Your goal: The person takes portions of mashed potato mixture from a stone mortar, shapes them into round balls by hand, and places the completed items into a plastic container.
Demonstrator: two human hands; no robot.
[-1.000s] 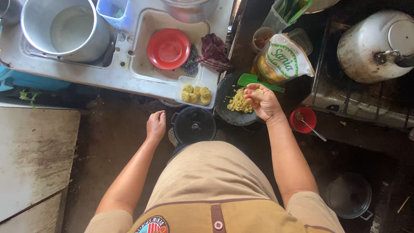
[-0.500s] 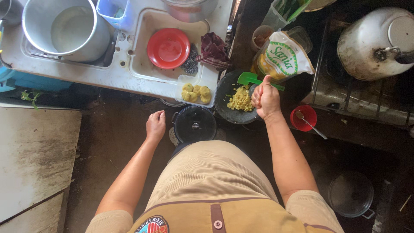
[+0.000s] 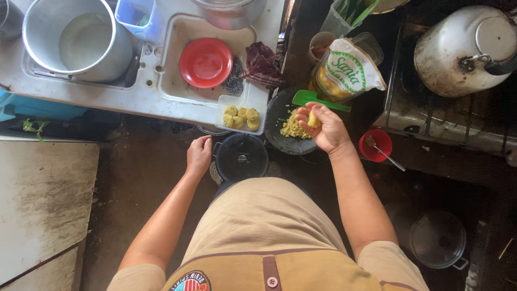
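Note:
My right hand (image 3: 325, 127) is closed around a small lump of yellow dough over a dark round plate (image 3: 280, 110) that bears a heap of yellow mash (image 3: 292, 127). A green spatula (image 3: 312, 99) lies across the plate's far edge. My left hand (image 3: 198, 155) rests with fingers curled, holding nothing, beside a black lidded pot (image 3: 242, 157) below the counter. Several shaped yellow balls (image 3: 241, 117) sit in a clear tray at the counter's edge, left of the plate.
A white sink (image 3: 177, 70) holds a red plate (image 3: 205, 62), a dark scrubber and a maroon cloth (image 3: 262, 66). A big metal pot (image 3: 81, 40) stands at far left. A pouch of yellow liquid (image 3: 344, 73), a red cup with spoon (image 3: 375, 145) and a kettle (image 3: 466, 48) lie right.
My right hand has turned over the plate and now shows a yellow lump in its fingers. My left hand has stayed beside the black pot.

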